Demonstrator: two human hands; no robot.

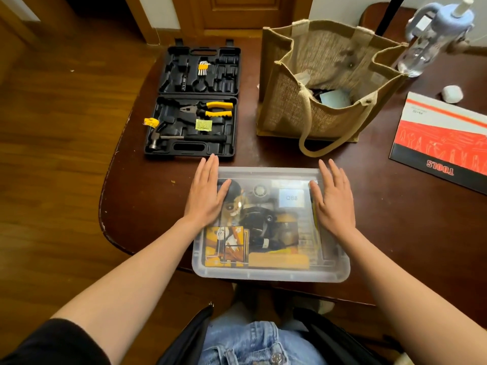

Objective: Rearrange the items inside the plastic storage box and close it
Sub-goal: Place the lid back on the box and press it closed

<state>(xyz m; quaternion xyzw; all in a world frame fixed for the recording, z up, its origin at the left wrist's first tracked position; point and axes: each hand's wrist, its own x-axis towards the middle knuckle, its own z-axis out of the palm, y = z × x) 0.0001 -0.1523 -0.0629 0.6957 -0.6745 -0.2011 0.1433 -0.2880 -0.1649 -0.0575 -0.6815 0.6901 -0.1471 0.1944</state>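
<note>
Both forearms reach forward, bare from the elbows; the left hand (pixel 206 192) lies flat, palm down, fingers straight and together, thumb angled inward; the right hand (pixel 332 200) mirrors it, palm down, fingers extended, thumb pointing toward the left.

The frosted lid (pixel 268 177) is blurring the box's contents into dark and orange shapes. The booklet (pixel 445 138) is running off the right edge, and the bottle (pixel 432 38) is looking smeared.
</note>
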